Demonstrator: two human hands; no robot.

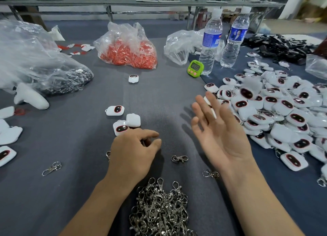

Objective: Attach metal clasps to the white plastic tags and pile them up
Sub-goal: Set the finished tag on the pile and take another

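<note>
Head view: right grip (223,131) spread wide and empty, left grip (136,150) curled low on the worktop (159,97).
A blurred tag (246,92) shows over the pile of finished tags (286,115) on the right; it may bounce down the loose slope or knock others off. The clasp heap (159,209) near the person is tangled, so lifting one clasp could drag several. The left thumb and forefinger nearly meet, and I cannot tell what they hold. The loose tags (121,127) just beyond are white, glossy and rounded, with dark oval faces rimmed in red.
</note>
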